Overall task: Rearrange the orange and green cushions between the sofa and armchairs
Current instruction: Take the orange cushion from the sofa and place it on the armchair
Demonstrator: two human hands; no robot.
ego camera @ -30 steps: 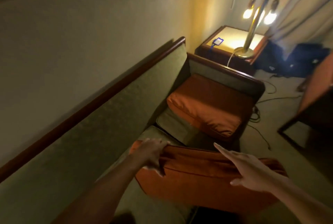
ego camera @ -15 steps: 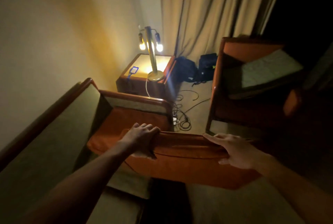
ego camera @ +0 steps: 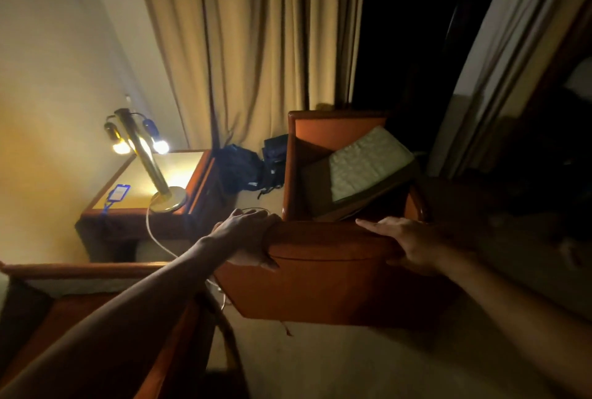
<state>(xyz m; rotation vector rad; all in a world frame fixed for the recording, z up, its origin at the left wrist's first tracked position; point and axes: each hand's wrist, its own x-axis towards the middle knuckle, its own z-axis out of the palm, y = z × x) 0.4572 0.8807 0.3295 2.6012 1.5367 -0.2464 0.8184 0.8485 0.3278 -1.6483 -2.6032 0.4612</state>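
**Two hands hold one orange cushion in front of the armchair**

Head view: both arms reach forward and hold the orange cushion (ego camera: 320,280) on edge, off the floor, with its broad face toward the camera. The left hand (ego camera: 246,238) grips the cushion's upper left corner, with its fingers curled over the top edge and its thumb pressed on the near face. The right hand (ego camera: 407,244) clasps the upper right part. Its fingers lie flatter along the top edge and its thumb is tucked against the front.

Just behind the cushion stands an orange armchair (ego camera: 336,129) with a wooden frame. A green cushion (ego camera: 368,164) lies tilted on its seat, its far end raised against the chair back.

To the left, a brass lamp (ego camera: 141,155) with lit bulbs stands on a side table (ego camera: 192,180), beside a blue badge holder (ego camera: 118,193). A white cable (ego camera: 153,232) trails down from the lamp base. Dark bags (ego camera: 243,171) sit on the floor between the table and the armchair, below the beige curtain (ego camera: 256,46). The wooden arm rail of the sofa (ego camera: 80,267) crosses the lower left.
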